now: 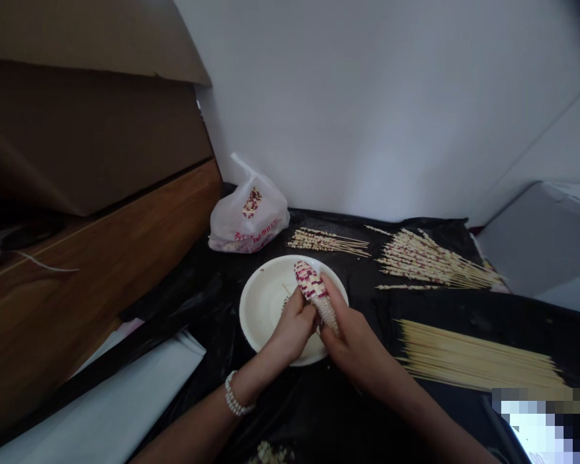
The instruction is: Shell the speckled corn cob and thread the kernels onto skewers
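Holding the cob (316, 295) above the bowl (257, 303), the right hand (350, 327) closes around its bare end (327, 314); the left hand (294, 323) curls against it, whether pinching kernels (305, 273) I cannot tell. It should handle light, stiff, probably slick; the bare end likely grips best.

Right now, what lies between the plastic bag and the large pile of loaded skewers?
In the head view, a smaller bunch of loaded skewers lies on the black sheet between the plastic bag and the large pile.
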The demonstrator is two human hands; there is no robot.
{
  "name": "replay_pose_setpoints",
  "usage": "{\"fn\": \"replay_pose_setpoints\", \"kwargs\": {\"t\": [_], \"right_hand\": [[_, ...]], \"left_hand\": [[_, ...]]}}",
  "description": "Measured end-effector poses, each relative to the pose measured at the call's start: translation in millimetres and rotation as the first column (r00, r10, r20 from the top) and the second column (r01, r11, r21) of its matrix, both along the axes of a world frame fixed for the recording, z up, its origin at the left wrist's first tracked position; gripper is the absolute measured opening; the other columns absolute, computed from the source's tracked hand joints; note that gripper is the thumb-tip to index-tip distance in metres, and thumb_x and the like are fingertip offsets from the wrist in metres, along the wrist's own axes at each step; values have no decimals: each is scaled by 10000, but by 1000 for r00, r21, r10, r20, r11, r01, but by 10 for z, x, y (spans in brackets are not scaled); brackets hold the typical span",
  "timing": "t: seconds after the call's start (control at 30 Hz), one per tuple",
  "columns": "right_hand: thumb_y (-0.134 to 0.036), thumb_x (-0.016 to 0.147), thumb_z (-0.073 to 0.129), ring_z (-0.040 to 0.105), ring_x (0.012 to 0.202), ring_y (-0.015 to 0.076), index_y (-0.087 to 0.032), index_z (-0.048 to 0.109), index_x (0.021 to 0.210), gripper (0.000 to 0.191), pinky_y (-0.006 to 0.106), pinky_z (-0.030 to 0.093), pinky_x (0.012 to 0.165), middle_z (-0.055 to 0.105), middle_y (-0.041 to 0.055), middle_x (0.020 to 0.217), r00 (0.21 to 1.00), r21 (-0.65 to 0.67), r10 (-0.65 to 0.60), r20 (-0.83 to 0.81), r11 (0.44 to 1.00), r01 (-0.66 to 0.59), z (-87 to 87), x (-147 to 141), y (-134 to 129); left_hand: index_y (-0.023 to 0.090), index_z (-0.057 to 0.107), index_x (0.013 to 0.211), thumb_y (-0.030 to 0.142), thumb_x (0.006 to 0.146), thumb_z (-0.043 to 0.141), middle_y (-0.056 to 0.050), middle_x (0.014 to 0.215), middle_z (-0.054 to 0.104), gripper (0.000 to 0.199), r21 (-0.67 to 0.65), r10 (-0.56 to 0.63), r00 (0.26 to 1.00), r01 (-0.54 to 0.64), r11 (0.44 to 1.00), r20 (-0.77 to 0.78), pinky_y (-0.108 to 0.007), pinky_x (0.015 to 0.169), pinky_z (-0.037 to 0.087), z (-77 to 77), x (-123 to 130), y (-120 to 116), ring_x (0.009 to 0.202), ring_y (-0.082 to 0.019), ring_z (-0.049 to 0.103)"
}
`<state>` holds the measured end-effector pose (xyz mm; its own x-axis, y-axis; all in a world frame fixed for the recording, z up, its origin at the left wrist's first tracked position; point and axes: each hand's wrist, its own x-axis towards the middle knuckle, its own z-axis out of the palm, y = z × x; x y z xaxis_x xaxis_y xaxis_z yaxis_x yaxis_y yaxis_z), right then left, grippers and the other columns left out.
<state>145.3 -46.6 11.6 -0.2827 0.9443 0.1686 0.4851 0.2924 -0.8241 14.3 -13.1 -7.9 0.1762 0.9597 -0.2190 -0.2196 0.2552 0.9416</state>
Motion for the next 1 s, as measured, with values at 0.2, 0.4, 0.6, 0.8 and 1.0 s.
{"fn": "replay_pose_setpoints", "kwargs": {"t": [0.2, 0.4, 0.6, 0.8, 1.0], "right_hand": [[-84, 809, 474, 722, 913, 251, -175, 205, 1591, 833, 427, 582, 845, 703, 140, 1244, 999, -87, -23, -47, 996, 19, 82, 85, 47], [-101, 819, 476, 698, 1055, 282, -113, 195, 1583, 814, 439, 564, 900, 671, 179, 1286, 998, -60, -58, -22, 997, 57, 36, 55, 67], [-117, 858, 463, 659, 1164, 306, -136, 180, 1587, 782, 478, 531, 974, 607, 194, 1385, 997, 31, -75, 22, 997, 74, -18, 32, 60], [-94, 855, 447, 599, 1262, 302, -122, 152, 1591, 793, 479, 511, 1018, 549, 208, 1448, 996, 86, -74, 56, 994, 69, -48, 16, 45], [-94, 847, 430, 563, 1304, 311, -130, 131, 1595, 806, 510, 500, 1027, 481, 221, 1505, 991, 139, -76, 111, 988, 61, -105, -17, 21]], "left_hand": [[188, 476, 751, 202, 635, 542, 79, 510, 410, 134, -44, -175, 960, 188, 981, 217, -217, 410, 95, 184, -85, 11, 373, -28, 191], [172, 488, 702, 368, 794, 582, 81, 476, 373, 236, -134, -172, 937, 221, 966, 304, -217, 405, 72, 237, -115, 5, 371, -22, 177], [165, 492, 682, 377, 820, 557, 83, 466, 349, 262, -147, -170, 930, 227, 963, 326, -211, 405, 92, 210, -103, -4, 372, -19, 184], [178, 461, 754, 323, 746, 632, 70, 567, 459, 224, -190, -119, 922, 200, 961, 367, -191, 395, 73, 244, -93, -1, 375, -4, 216], [193, 440, 776, 221, 670, 591, 86, 549, 440, 187, -164, -111, 938, 173, 971, 330, -182, 390, 84, 213, -67, -20, 371, -12, 221]]}}
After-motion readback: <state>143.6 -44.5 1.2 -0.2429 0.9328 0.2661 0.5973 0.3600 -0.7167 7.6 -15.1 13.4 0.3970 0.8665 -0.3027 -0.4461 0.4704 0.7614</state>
